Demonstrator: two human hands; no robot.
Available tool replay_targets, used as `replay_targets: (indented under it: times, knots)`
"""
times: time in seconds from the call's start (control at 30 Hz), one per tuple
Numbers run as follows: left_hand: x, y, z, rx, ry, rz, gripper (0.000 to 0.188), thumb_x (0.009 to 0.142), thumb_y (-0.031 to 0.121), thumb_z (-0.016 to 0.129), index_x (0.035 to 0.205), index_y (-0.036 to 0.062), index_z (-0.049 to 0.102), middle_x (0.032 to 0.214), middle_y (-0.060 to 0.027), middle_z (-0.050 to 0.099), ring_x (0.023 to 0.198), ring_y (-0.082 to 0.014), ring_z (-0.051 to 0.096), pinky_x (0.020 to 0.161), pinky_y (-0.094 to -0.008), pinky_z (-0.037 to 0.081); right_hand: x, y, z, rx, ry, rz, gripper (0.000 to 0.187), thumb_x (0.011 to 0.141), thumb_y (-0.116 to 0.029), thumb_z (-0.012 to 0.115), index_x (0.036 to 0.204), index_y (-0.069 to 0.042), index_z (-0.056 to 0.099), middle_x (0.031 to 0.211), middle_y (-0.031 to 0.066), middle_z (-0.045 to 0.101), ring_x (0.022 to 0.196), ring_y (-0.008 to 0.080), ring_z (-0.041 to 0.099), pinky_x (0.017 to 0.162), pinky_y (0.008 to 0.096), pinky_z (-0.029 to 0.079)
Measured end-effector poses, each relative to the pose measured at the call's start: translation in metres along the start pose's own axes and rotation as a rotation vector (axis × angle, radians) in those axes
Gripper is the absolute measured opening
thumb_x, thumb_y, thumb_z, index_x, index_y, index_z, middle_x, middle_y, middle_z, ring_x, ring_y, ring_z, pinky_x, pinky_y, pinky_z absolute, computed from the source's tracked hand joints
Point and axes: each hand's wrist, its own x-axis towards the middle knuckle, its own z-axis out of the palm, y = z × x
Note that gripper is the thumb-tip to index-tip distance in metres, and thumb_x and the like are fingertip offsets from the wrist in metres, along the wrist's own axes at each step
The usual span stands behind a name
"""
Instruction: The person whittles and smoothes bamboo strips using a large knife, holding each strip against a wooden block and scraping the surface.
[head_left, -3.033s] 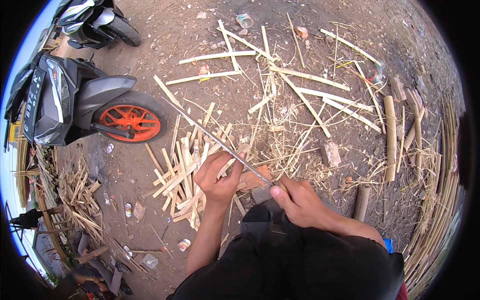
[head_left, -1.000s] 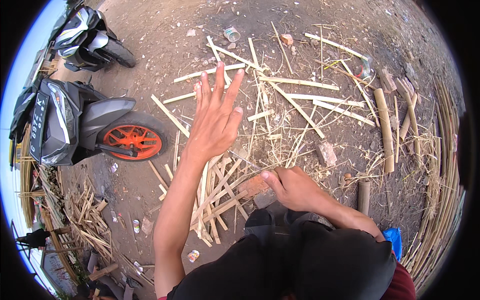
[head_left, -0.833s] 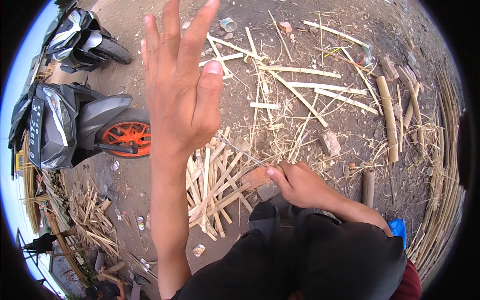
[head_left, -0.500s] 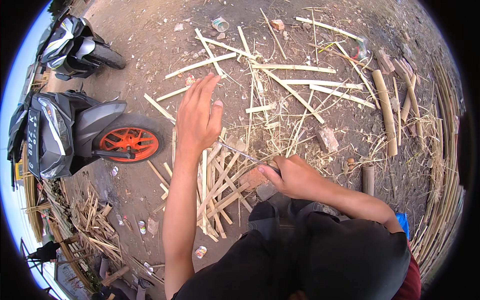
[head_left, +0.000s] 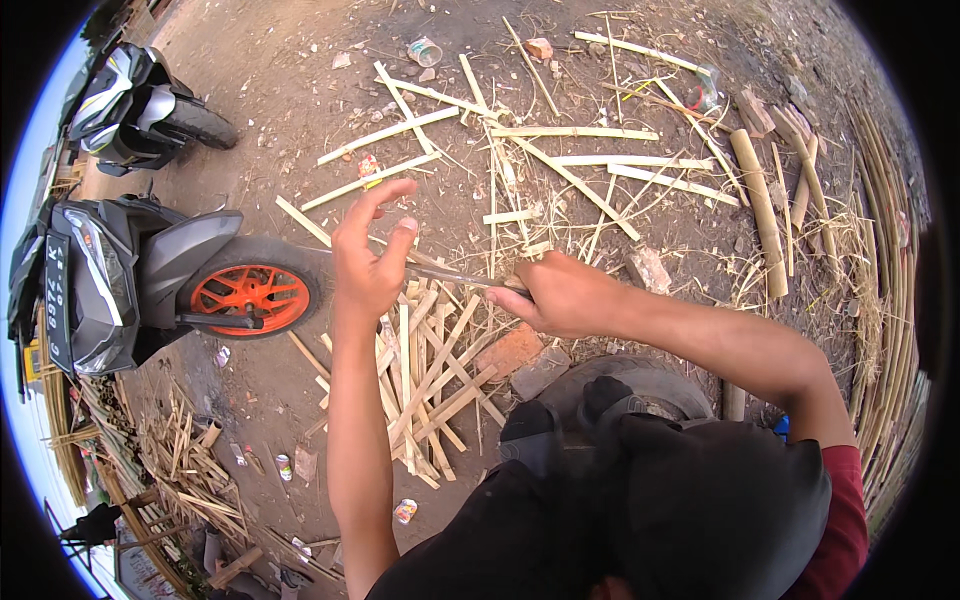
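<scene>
A long-bladed knife (head_left: pixel 452 276) is gripped in my right hand (head_left: pixel 568 292), its blade pointing left toward my other hand. My left hand (head_left: pixel 368 258) is raised over the ground with its fingers curved and the thumb apart. Nothing shows between those fingers. The blade's far end reaches the side of the left palm; whether it touches the skin, I cannot tell. Below both hands lies a criss-cross pile of split bamboo strips (head_left: pixel 432 385), beside a reddish brick (head_left: pixel 508 350).
More pale strips (head_left: pixel 580 133) lie scattered ahead, with shavings among them. A thick bamboo pole (head_left: pixel 760 215) rests at right near long bundled poles (head_left: pixel 885 300). Two parked motorcycles stand at left, the nearer with an orange wheel (head_left: pixel 250 298). A tyre (head_left: pixel 680 385) lies by my feet.
My left hand's fingers have bent from nearly straight to curved. My right hand has moved up and slightly left with the knife. The view has shifted a little.
</scene>
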Motion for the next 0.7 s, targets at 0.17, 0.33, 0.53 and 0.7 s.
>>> replay_targets:
  times: [0.17,0.33,0.53,0.7]
  knots:
    - [-0.004,0.019,-0.016,0.312,-0.283,-0.237,0.034,0.091,0.022,0.067,0.119,0.0033,0.067,0.113,-0.0163,0.070,0.107,-0.0315,0.065,0.097,-0.0377,0.047,-0.003,-0.022,0.004,0.231,-0.153,0.089,0.070,0.103,-0.052,0.043,0.079,0.009,0.065,0.068,0.0301,0.062,0.072,0.0469,0.065,0.076,0.0536,0.052]
    - [-0.028,0.038,-0.020,0.619,-0.077,-0.139,0.030,0.090,0.021,0.069,0.114,0.0036,0.068,0.104,-0.0180,0.071,0.101,-0.0323,0.066,0.092,-0.0420,0.049,-0.005,0.003,0.028,0.299,-0.160,0.197,0.067,0.104,-0.053,0.042,0.081,0.007,0.063,0.068,0.0302,0.060,0.072,0.0469,0.064,0.073,0.0544,0.050]
    - [-0.043,0.032,0.002,0.373,-0.072,-0.179,0.034,0.087,0.025,0.072,0.107,-0.0026,0.068,0.097,-0.0244,0.070,0.089,-0.0413,0.068,0.080,-0.0455,0.052,-0.017,0.016,0.055,0.280,-0.120,0.256,0.066,0.104,-0.053,0.042,0.078,0.005,0.062,0.068,0.0282,0.060,0.072,0.0459,0.065,0.071,0.0538,0.049]
    - [-0.053,0.036,0.022,0.347,0.069,-0.294,0.022,0.085,0.017,0.075,0.091,-0.0037,0.072,0.078,-0.0209,0.071,0.070,-0.0370,0.070,0.066,-0.0382,0.054,-0.022,0.018,0.068,0.366,-0.124,0.214,0.064,0.101,-0.053,0.050,0.074,0.004,0.060,0.060,0.0216,0.057,0.060,0.0370,0.061,0.064,0.0497,0.047]
